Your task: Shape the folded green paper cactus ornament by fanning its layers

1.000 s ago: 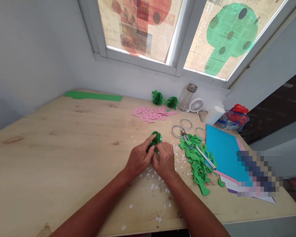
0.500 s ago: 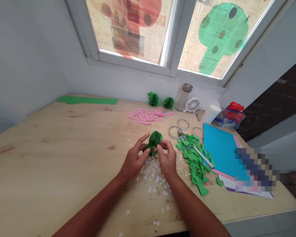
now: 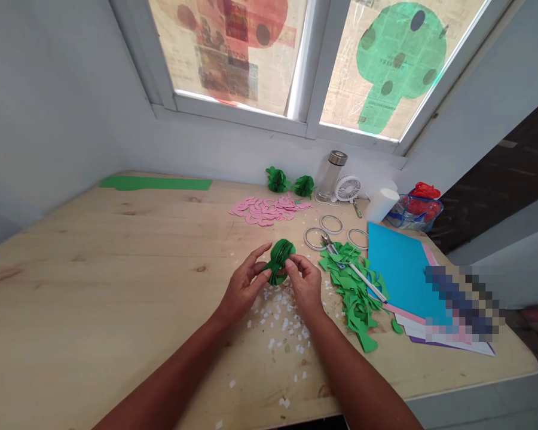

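A layered green paper ornament [image 3: 280,258], its sheets fanned out into a rounded shape, is held up between both hands over the table. My left hand [image 3: 245,285] pinches its left side between thumb and fingers. On its right edge my right hand [image 3: 305,283] grips with thumb and forefinger. Small white paper bits [image 3: 287,328] lie scattered on the wood beneath the hands. Two similar green paper ornaments [image 3: 277,180] stand by the wall, behind a heap of pink paper cut-outs [image 3: 269,210].
Green paper scraps [image 3: 356,304] with scissors [image 3: 328,243] and a white pen [image 3: 367,282] lie to the right. Close by are rolls of tape [image 3: 316,238], blue paper [image 3: 399,269], a glass bottle [image 3: 330,176], a small fan [image 3: 348,188] and a green strip [image 3: 161,183] at far left.
The folds of the green paper ornament sit slightly differently between my fingers, and a gap seen near its lower right has closed. The whole view has shifted a little.
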Demonstrator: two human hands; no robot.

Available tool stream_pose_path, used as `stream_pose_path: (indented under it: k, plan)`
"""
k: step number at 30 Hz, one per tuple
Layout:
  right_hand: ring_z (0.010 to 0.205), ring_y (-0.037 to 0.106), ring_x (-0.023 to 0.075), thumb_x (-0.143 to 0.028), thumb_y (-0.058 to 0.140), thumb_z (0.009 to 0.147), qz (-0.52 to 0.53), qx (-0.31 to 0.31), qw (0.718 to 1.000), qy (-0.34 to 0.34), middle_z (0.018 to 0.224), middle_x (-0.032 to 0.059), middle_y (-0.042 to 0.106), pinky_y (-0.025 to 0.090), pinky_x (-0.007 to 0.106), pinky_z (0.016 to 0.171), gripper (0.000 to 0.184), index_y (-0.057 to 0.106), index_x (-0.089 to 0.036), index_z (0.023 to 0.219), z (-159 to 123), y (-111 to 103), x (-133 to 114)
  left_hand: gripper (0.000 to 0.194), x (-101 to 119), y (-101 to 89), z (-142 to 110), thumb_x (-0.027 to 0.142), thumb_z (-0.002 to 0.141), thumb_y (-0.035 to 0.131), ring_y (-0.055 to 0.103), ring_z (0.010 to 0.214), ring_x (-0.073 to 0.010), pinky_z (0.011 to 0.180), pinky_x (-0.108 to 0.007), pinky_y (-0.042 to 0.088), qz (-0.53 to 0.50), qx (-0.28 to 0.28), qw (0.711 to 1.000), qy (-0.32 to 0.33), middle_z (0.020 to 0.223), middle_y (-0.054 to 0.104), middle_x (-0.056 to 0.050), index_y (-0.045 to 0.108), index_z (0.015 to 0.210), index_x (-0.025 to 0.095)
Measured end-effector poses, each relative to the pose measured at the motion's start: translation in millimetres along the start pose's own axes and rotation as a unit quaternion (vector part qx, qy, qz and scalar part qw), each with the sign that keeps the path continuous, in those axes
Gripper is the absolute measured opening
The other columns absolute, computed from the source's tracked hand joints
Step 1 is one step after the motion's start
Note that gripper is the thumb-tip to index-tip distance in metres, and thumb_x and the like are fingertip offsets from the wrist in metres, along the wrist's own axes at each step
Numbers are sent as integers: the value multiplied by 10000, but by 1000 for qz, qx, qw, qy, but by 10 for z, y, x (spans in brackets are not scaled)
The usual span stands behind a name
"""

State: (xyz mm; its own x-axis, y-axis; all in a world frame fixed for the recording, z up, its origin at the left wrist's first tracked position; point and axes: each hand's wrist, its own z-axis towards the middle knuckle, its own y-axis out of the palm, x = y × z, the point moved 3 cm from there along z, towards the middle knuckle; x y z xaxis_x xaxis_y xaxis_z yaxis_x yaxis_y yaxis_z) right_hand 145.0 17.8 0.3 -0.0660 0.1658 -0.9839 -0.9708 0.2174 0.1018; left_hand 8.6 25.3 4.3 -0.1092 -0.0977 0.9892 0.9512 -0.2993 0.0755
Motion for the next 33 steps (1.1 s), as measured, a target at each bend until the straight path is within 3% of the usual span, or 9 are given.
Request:
stream_pose_path:
  k: [13,20,28,33]
  plan:
    - [625,599,138,-366,659,726,54,-5,998,13,723,10,661,498,272,636,225,638,-161,816,18,-20,63,661,77,22,-14,341,778,608,644,833,-211,795,-330,470,-55,9,998,-22,889,695,-75,373,1363,143]
    - [649,609,145,-362,677,715,117,-24,993,15,722,11,685,499,277,653,227,678,-173,841,20,17,30,638,136,18,-20,326,758,636,649,791,-205,795,-321,471,-100,49,993,-34,871,715,-79,433,1331,132]
    - [650,604,149,-356,684,698,132,-18,991,30,721,16,694,497,297,691,225,700,-173,828,31,15,55,655,93,-7,15,328,737,644,661,791,-229,801,-347,462,-145,50,987,-52,774,716,-64,442,1329,131]
    - [679,608,153,-332,669,684,139,5,989,42,758,23,702,491,290,691,218,701,-169,824,37,-1,86,639,76,-15,22,346,745,635,662,813,-240,802,-358,464,-134,46,989,-45,824,718,-77,450,1317,130]
